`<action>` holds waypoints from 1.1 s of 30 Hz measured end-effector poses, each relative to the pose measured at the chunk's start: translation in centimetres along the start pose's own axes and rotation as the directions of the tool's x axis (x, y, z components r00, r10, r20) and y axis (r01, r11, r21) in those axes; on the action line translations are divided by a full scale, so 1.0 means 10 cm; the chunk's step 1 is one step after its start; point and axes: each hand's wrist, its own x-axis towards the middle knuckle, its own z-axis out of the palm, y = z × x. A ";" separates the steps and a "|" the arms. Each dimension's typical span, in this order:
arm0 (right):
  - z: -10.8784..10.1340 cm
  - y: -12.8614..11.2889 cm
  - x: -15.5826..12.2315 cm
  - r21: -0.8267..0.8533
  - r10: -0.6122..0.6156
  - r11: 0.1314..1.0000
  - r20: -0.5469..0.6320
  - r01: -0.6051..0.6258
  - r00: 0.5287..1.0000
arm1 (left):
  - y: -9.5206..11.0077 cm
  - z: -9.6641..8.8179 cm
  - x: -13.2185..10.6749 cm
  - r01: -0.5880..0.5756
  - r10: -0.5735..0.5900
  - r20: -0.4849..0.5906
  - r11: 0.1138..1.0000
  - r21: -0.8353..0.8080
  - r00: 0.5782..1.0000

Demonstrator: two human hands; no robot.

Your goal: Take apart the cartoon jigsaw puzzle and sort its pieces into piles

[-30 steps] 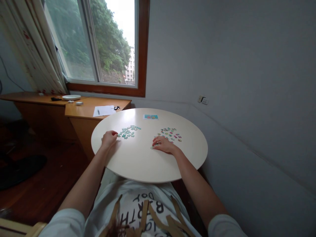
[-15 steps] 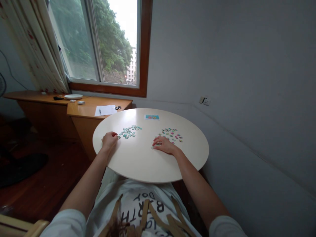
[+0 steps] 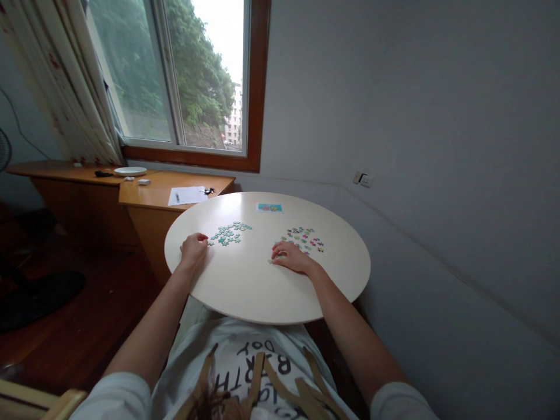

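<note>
My left hand (image 3: 193,249) rests at the left side of the round white table, fingers bent and loosely apart. Just beyond its fingertips lies a small puzzle piece (image 3: 210,243), at the edge of a loose group of green jigsaw puzzle pieces (image 3: 227,234). On the right, my right hand (image 3: 289,257) hovers low over the tabletop with thumb and fingers apart. A pale green piece (image 3: 270,262) lies by its fingertips, and more pieces show under the fingers. Behind that hand are multicoloured puzzle pieces (image 3: 305,236), some partly hidden by it.
A small picture card (image 3: 269,207) lies at the far side of the white table (image 3: 245,291). Beyond the left rim, a wooden desk (image 3: 157,182) carries a paper sheet (image 3: 187,196), keys (image 3: 209,191) and a white plate (image 3: 130,171). A wall stands close on the right.
My left fingertips have drawn back slightly from the puzzle piece, which now shows more plainly. My right fingers have shifted a little to the right. The rest looks the same.
</note>
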 end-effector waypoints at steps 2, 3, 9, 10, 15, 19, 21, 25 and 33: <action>0.00 0.01 0.00 -0.017 -0.002 1.000 -0.005 0.002 1.000 | 0.04 -0.01 -0.02 0.030 -0.030 0.012 1.000 -0.006 0.999; 0.00 0.01 0.00 -0.025 0.000 1.000 -0.011 0.000 1.000 | 0.06 -0.02 -0.03 0.039 -0.039 0.021 0.999 -0.005 0.999; 0.00 -0.01 0.00 -0.058 0.036 0.998 -0.041 -0.038 0.999 | 0.13 0.08 -0.08 -0.172 0.165 0.083 0.982 0.080 0.983; 0.00 -0.01 0.00 -0.060 0.040 0.997 -0.036 -0.042 0.999 | 0.13 0.11 -0.09 -0.231 0.220 0.106 0.968 0.103 0.970; 0.00 0.00 0.01 -0.056 0.026 0.998 -0.032 -0.027 0.999 | 0.16 0.19 -0.15 -0.409 0.360 0.248 0.893 0.189 0.899; 0.00 0.00 0.01 -0.044 0.005 0.999 -0.033 -0.007 0.999 | 0.17 0.18 -0.15 -0.392 0.337 0.262 0.898 0.199 0.904; 0.00 0.00 0.01 -0.044 0.003 0.999 -0.035 -0.005 0.999 | 0.17 0.19 -0.14 -0.386 0.335 0.251 0.903 0.191 0.908; 0.02 0.03 0.02 -0.031 0.003 1.000 -0.038 -0.004 0.999 | 0.16 0.19 -0.12 -0.382 0.338 0.244 0.909 0.168 0.909; 0.04 0.06 0.03 0.059 0.009 0.998 -0.058 -0.005 0.998 | 0.22 0.15 -0.19 -0.449 0.414 0.248 0.888 0.103 0.876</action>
